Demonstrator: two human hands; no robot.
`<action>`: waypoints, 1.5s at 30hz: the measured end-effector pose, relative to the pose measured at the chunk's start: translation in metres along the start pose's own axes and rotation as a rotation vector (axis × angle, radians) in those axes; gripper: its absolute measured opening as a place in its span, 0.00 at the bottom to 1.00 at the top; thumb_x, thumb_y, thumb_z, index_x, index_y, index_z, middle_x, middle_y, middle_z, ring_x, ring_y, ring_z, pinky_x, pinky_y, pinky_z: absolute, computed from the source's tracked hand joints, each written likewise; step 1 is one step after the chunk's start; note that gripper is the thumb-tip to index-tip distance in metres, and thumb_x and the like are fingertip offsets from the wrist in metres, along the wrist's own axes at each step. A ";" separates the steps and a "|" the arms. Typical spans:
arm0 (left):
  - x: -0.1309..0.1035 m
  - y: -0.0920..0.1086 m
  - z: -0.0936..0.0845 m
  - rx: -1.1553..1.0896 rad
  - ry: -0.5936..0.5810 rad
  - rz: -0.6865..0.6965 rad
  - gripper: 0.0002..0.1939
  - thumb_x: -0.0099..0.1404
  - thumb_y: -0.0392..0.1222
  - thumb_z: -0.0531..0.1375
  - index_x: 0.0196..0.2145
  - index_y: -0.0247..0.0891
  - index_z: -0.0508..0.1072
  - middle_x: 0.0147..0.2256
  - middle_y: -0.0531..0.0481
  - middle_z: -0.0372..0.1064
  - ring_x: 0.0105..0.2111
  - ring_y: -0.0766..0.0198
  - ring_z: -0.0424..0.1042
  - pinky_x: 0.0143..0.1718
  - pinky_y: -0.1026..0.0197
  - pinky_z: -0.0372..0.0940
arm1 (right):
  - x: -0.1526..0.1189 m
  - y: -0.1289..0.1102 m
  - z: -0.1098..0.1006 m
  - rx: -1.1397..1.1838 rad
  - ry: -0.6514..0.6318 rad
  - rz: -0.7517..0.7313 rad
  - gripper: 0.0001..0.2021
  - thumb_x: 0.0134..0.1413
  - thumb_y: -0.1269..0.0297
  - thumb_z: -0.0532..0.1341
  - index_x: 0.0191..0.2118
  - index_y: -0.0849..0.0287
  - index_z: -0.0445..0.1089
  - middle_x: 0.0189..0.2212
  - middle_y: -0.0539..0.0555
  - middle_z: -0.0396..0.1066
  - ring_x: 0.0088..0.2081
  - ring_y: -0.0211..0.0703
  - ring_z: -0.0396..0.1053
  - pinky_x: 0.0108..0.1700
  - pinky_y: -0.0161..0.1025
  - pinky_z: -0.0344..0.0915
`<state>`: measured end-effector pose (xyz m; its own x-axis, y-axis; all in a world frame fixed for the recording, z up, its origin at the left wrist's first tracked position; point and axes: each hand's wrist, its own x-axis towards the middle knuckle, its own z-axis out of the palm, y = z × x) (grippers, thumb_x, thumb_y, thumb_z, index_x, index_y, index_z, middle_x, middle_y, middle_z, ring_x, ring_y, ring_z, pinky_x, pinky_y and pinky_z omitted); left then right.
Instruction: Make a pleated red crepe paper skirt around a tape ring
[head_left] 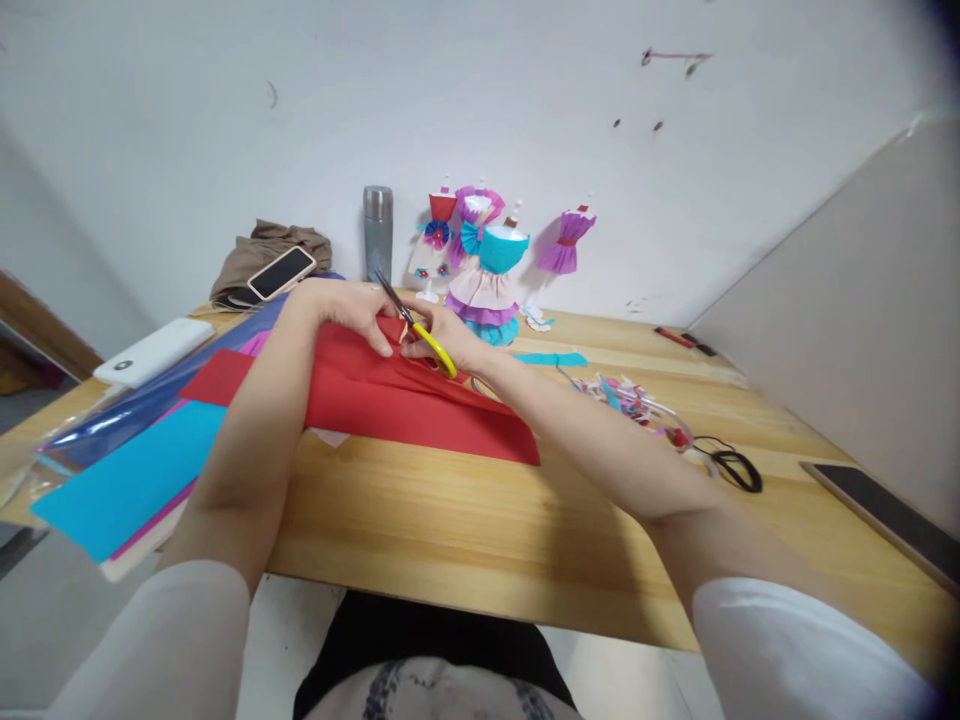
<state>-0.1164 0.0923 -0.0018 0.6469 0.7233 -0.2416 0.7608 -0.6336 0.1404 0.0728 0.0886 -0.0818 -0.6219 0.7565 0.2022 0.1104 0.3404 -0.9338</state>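
Observation:
A wide sheet of red paper (420, 420), creased in places like crepe paper, lies along the table under both forearms. At its far edge my left hand (356, 308) is closed on the paper, thumb on top and the other fingertips mostly hidden. My right hand (450, 338) holds scissors with yellow handles (436, 350). Their dark blades point up and away to the left, past my left fingers. The right thumb and fingers also rest close to the raised red paper. Blue paper sheets (142, 475) lie under the red at the left, with pink and pale sheets beneath.
Small paper dresses on stands (502, 250) line the wall beside a grey flask (378, 232). Paper scraps (622, 398), a black hair tie (739, 468) and a dark-screened device (885, 510) lie right. A phone (282, 273) rests on brown cloth (259, 250); a white device (154, 352) sits left.

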 end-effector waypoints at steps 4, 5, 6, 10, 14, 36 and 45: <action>0.011 0.006 0.007 -0.026 -0.044 0.028 0.14 0.58 0.45 0.64 0.40 0.34 0.79 0.36 0.51 0.78 0.36 0.63 0.73 0.40 0.68 0.61 | 0.003 0.003 -0.002 0.012 0.033 -0.004 0.34 0.37 0.77 0.65 0.57 0.62 0.64 0.25 0.45 0.70 0.26 0.35 0.66 0.29 0.31 0.62; 0.012 0.007 0.008 -0.034 -0.033 0.029 0.14 0.59 0.44 0.64 0.40 0.34 0.79 0.36 0.50 0.78 0.36 0.62 0.73 0.42 0.67 0.61 | 0.003 0.004 -0.003 0.020 0.036 -0.011 0.33 0.36 0.77 0.65 0.55 0.62 0.65 0.25 0.45 0.69 0.26 0.35 0.66 0.29 0.31 0.62; 0.013 0.007 0.009 -0.037 -0.019 0.028 0.13 0.60 0.43 0.63 0.41 0.33 0.79 0.37 0.50 0.78 0.37 0.62 0.73 0.43 0.67 0.62 | 0.004 0.005 -0.003 0.030 0.031 -0.021 0.32 0.36 0.77 0.65 0.53 0.62 0.66 0.25 0.45 0.69 0.27 0.35 0.65 0.30 0.32 0.62; 0.014 0.005 0.011 -0.047 -0.016 0.063 0.12 0.61 0.42 0.64 0.41 0.33 0.79 0.36 0.49 0.78 0.41 0.59 0.73 0.47 0.65 0.62 | 0.005 0.009 -0.007 0.044 -0.020 -0.070 0.23 0.35 0.76 0.65 0.44 0.62 0.68 0.26 0.45 0.68 0.29 0.36 0.64 0.33 0.34 0.62; 0.017 0.005 0.013 -0.092 -0.052 0.088 0.11 0.60 0.40 0.64 0.40 0.33 0.79 0.41 0.47 0.78 0.43 0.59 0.74 0.49 0.64 0.62 | 0.006 0.015 -0.011 -0.011 -0.077 -0.070 0.15 0.35 0.74 0.67 0.34 0.62 0.67 0.26 0.45 0.67 0.30 0.35 0.64 0.35 0.34 0.60; 0.006 0.016 0.002 0.016 -0.083 -0.064 0.18 0.57 0.50 0.67 0.42 0.36 0.81 0.35 0.50 0.79 0.35 0.61 0.74 0.40 0.65 0.63 | -0.001 0.006 -0.023 -0.033 -0.055 -0.023 0.17 0.35 0.72 0.66 0.38 0.63 0.71 0.23 0.45 0.67 0.24 0.34 0.62 0.26 0.31 0.58; -0.021 0.026 -0.009 -0.237 -0.158 0.045 0.30 0.55 0.56 0.66 0.52 0.39 0.78 0.43 0.45 0.80 0.41 0.57 0.76 0.42 0.63 0.66 | -0.062 -0.021 -0.047 -0.017 0.285 -0.019 0.20 0.39 0.67 0.69 0.43 0.58 0.70 0.22 0.44 0.69 0.19 0.32 0.60 0.20 0.33 0.58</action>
<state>-0.1098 0.0635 0.0154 0.6781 0.6325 -0.3744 0.7347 -0.5685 0.3703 0.1455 0.0609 -0.0603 -0.3815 0.8756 0.2963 0.1152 0.3631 -0.9246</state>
